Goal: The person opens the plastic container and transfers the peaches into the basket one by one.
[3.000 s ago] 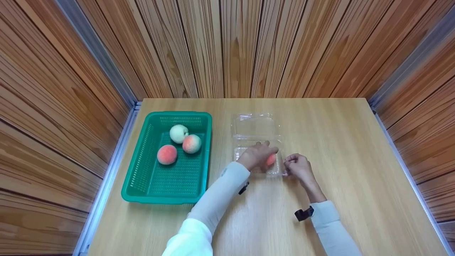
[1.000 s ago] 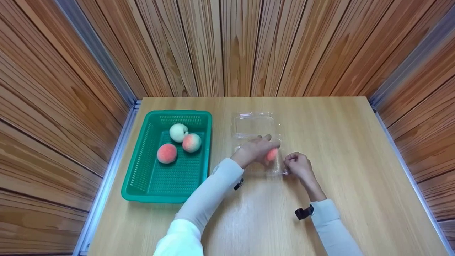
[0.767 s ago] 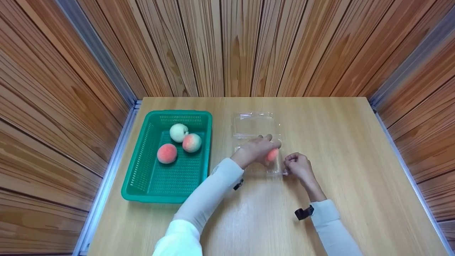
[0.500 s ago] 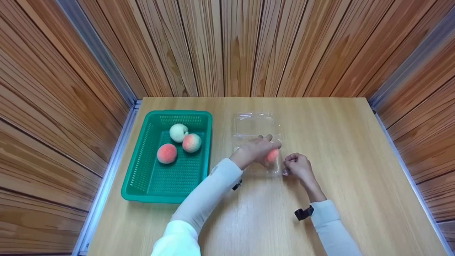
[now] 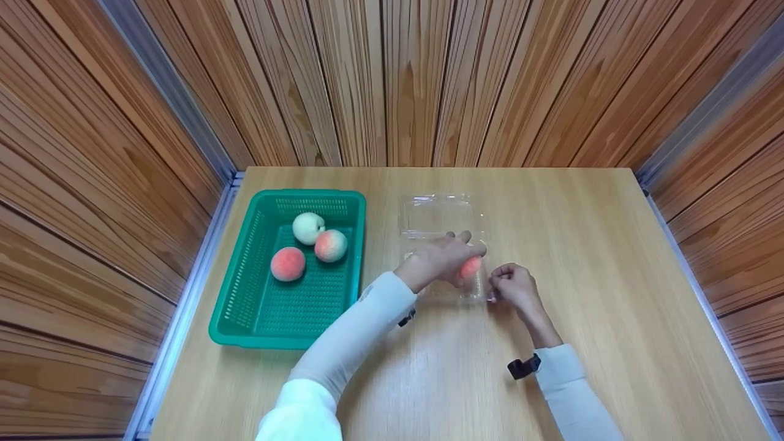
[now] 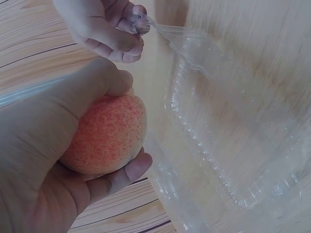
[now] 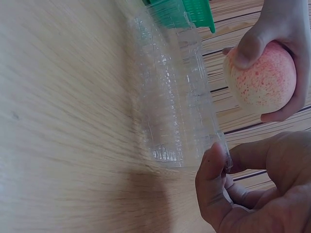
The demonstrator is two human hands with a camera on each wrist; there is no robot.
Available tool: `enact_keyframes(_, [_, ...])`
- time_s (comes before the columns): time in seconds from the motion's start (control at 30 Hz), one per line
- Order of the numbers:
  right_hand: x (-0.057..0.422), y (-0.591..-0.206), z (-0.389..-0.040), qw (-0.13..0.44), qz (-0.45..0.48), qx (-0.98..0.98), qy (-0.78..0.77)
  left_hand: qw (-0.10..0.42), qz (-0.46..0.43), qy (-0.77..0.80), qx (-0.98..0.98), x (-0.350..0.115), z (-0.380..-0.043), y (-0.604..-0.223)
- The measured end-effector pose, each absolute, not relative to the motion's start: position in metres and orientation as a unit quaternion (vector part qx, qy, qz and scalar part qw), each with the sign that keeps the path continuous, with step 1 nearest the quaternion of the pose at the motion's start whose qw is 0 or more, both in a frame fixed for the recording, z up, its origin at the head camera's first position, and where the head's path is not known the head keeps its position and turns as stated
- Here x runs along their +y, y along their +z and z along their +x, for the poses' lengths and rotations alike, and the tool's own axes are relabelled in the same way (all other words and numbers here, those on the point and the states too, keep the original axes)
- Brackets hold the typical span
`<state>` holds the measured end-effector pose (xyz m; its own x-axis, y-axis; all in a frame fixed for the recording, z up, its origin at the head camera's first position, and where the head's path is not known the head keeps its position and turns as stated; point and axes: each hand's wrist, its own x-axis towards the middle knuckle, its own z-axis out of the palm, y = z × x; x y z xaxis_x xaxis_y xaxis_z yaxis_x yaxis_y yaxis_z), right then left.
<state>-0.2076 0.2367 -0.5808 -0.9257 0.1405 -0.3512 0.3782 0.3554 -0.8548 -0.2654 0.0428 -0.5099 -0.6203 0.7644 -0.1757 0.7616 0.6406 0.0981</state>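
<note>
My left hand (image 5: 438, 260) grips a red-and-cream peach (image 6: 109, 133) above the base of a clear plastic clamshell box (image 5: 438, 217). In the right wrist view the peach (image 7: 265, 77) hangs apart from the box, with thumb and fingers round it. My right hand (image 5: 514, 286) pinches the near right corner of the box between thumb and fingers, as the right wrist view shows at the box's rim (image 7: 227, 155). The lid lies folded back, away from me. Much of the base is hidden under my left hand in the head view.
A green plastic basket (image 5: 285, 340) stands on the left of the wooden table (image 5: 582, 233). Inside lie a red peach (image 5: 288, 264), a pink-and-cream peach (image 5: 331, 245) and a pale peach (image 5: 308, 228). Wood-panelled walls (image 5: 410, 86) rise behind and at both sides.
Over the last three seconds my left hand has shifted slightly with the peach, and the left forearm has swung a little to the left. My right hand stays on the box corner.
</note>
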Motion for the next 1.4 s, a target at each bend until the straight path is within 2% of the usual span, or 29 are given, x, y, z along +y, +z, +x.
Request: enact_keyframes(1.4, [0.236,-0.581,-0.209,0.111,0.169,0.819,-0.538,0.092,0.443,0.011,0.892,0.033,-0.252,-0.499])
